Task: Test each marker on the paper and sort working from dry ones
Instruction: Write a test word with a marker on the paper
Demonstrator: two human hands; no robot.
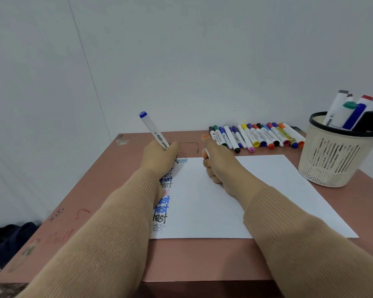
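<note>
The left hand (159, 155) is clamped around a white marker (154, 132), fingers curled on its lower barrel. The blue end sticks up and away from the hand, and the dark tip points down just past the knuckles. The tip sits at the far left corner of the paper (256, 190), right beside a pale blue "test"; I cannot tell whether it touches the sheet. A column of test words (164, 204) in blue, black, grey and faint pink runs back from this hand along the paper's left edge, partly under the wrist and tan sleeve (108, 244).

The right hand (218, 166) hovers just beside the left one, over the far part of the paper. Its fingers are curled on an orange-ended marker (205, 137) — only the orange end and a bit of white barrel show past the hand.

Just beyond the right hand's fingertips, a row of capped markers (256, 135) lies side by side on the brown worktop (192, 259). Well out to that hand's right stands a cream basket (332, 160) with a black rim, and several thicker markers (349, 112) stand upright in it. Scribbles (58, 214) mark the worktop to the left of the left forearm.
</note>
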